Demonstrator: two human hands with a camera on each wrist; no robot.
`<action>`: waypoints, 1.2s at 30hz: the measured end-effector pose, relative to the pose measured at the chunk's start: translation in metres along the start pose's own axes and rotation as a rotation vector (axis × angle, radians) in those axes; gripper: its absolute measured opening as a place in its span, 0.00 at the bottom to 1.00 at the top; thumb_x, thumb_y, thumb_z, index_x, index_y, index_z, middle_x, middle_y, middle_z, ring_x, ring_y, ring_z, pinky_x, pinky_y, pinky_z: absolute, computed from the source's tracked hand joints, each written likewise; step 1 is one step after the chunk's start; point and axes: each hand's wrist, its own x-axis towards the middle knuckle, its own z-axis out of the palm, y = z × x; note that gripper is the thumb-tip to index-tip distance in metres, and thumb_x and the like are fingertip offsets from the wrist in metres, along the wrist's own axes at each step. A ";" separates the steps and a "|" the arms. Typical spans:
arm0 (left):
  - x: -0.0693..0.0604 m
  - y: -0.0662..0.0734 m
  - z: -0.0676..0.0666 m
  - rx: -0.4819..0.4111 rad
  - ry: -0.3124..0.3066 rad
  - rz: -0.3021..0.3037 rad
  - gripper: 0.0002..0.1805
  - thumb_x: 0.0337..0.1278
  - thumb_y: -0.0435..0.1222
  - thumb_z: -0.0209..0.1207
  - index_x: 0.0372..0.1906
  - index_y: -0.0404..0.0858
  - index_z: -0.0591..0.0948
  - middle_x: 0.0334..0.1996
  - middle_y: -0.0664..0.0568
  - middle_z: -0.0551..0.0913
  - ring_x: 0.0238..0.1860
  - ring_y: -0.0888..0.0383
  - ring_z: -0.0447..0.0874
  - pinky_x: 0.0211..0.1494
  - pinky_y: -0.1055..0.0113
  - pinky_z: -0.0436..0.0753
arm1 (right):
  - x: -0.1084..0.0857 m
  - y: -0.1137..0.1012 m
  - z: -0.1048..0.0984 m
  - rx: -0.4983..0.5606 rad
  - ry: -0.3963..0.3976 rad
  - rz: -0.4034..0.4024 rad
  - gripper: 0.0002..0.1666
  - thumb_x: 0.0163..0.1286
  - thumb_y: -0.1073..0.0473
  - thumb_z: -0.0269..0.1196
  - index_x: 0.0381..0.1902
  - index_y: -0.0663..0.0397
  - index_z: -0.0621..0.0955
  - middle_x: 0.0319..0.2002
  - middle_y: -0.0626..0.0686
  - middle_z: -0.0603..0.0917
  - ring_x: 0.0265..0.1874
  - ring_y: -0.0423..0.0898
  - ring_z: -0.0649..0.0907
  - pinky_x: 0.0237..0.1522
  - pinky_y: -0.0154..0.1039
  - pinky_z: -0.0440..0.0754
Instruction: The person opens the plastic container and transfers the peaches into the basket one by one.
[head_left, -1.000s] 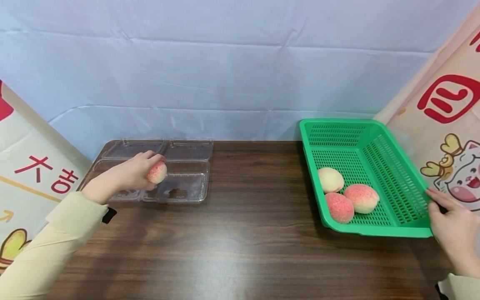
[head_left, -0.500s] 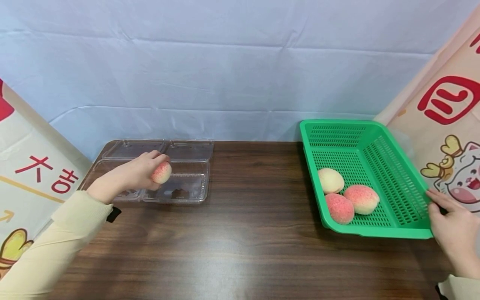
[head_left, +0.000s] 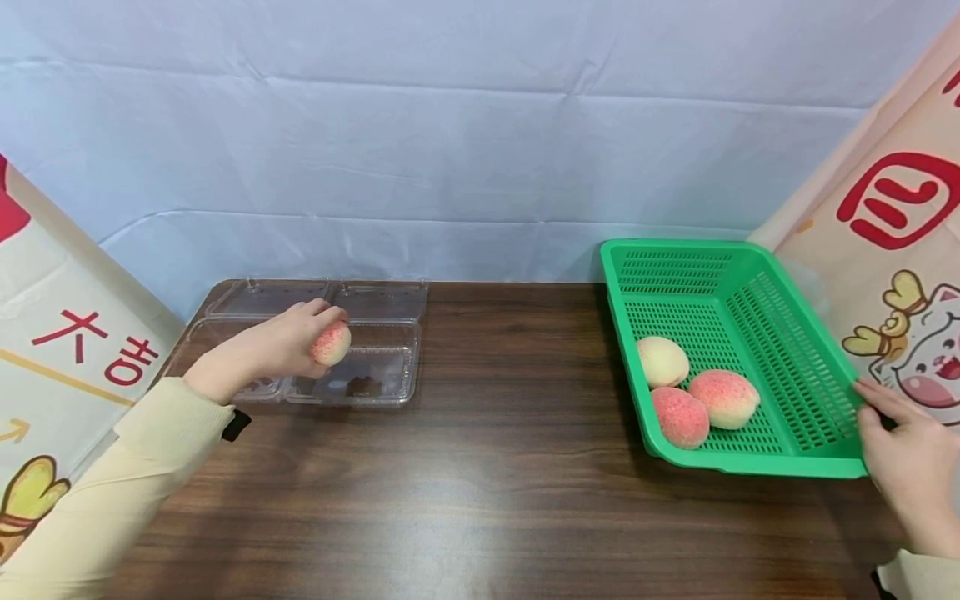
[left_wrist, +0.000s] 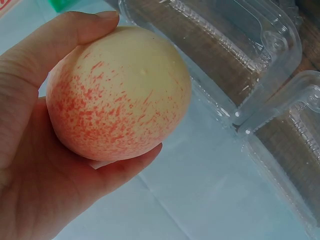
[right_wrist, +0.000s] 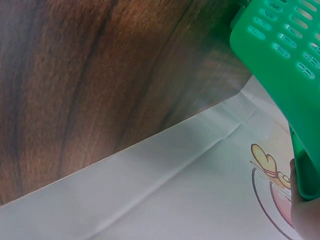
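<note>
My left hand (head_left: 281,343) holds a peach (head_left: 332,343), pale yellow with red speckles, above the clear plastic tray (head_left: 418,342) with its several compartments. In the left wrist view, thumb and fingers curve round the peach (left_wrist: 120,95), and the far side of the fruit is hidden. At the far right, my right hand (head_left: 911,458) grips the rim of a green basket (head_left: 750,463) near its front right corner. Inside lie a pale peach (head_left: 663,362), a deep pink peach (head_left: 680,417) and a pink and yellow peach (head_left: 724,399), grouped at the front left.
A dark wooden table (head_left: 510,433) lies under both containers, with bare wood between them. Pale cloth (head_left: 487,150) hangs along the back. Printed sheets with red characters flank the left (head_left: 90,350) and right (head_left: 892,250) sides.
My left hand and the peach have shifted a little to the right above the tray. The right hand keeps its grip, and the basket with its peaches stays practically in place.
</note>
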 end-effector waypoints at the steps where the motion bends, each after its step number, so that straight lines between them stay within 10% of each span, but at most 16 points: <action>1: 0.000 0.000 0.000 -0.001 0.000 0.001 0.36 0.28 0.31 0.70 0.53 0.31 0.70 0.43 0.38 0.71 0.42 0.42 0.72 0.41 0.50 0.75 | 0.000 0.000 0.000 -0.002 -0.002 0.001 0.20 0.62 0.69 0.46 0.50 0.71 0.76 0.53 0.66 0.74 0.15 0.14 0.52 0.61 0.47 0.51; 8: 0.004 0.004 0.000 -0.001 0.002 0.002 0.37 0.27 0.31 0.70 0.53 0.30 0.70 0.44 0.38 0.71 0.42 0.42 0.73 0.41 0.51 0.76 | 0.001 0.000 -0.001 -0.018 -0.002 0.005 0.20 0.63 0.68 0.47 0.50 0.70 0.77 0.54 0.65 0.74 0.16 0.14 0.54 0.59 0.41 0.54; 13: 0.006 0.005 0.000 -0.003 0.004 0.007 0.37 0.27 0.31 0.70 0.53 0.30 0.70 0.44 0.38 0.71 0.42 0.43 0.73 0.41 0.51 0.76 | 0.000 0.002 0.000 -0.011 -0.002 0.016 0.21 0.63 0.67 0.47 0.51 0.68 0.77 0.54 0.64 0.74 0.34 0.10 0.61 0.66 0.43 0.38; 19: 0.009 0.007 0.001 -0.015 -0.010 0.004 0.38 0.28 0.31 0.69 0.55 0.30 0.70 0.45 0.38 0.71 0.43 0.43 0.72 0.41 0.51 0.75 | -0.001 0.000 0.001 -0.024 -0.001 0.030 0.21 0.64 0.66 0.46 0.51 0.68 0.77 0.55 0.62 0.74 0.58 0.40 0.68 0.66 0.41 0.35; 22: 0.011 0.009 0.001 -0.012 -0.015 0.003 0.38 0.29 0.31 0.70 0.55 0.30 0.70 0.46 0.38 0.71 0.44 0.42 0.72 0.41 0.51 0.75 | -0.001 0.000 0.000 -0.012 0.003 0.015 0.21 0.63 0.67 0.46 0.50 0.69 0.77 0.54 0.64 0.74 0.48 0.29 0.74 0.66 0.44 0.39; 26: 0.013 0.010 0.001 -0.003 -0.019 0.009 0.37 0.30 0.32 0.70 0.55 0.31 0.70 0.45 0.38 0.71 0.44 0.42 0.71 0.42 0.50 0.74 | -0.002 0.001 0.000 0.016 0.021 -0.015 0.20 0.62 0.67 0.46 0.49 0.71 0.77 0.53 0.65 0.74 0.30 0.08 0.58 0.65 0.45 0.43; 36: 0.019 0.017 -0.001 -0.003 -0.027 0.024 0.36 0.31 0.32 0.70 0.54 0.31 0.70 0.44 0.39 0.72 0.44 0.41 0.71 0.42 0.50 0.74 | -0.002 0.000 0.000 0.015 0.017 -0.019 0.20 0.62 0.68 0.46 0.48 0.71 0.77 0.52 0.66 0.75 0.22 0.09 0.56 0.64 0.47 0.46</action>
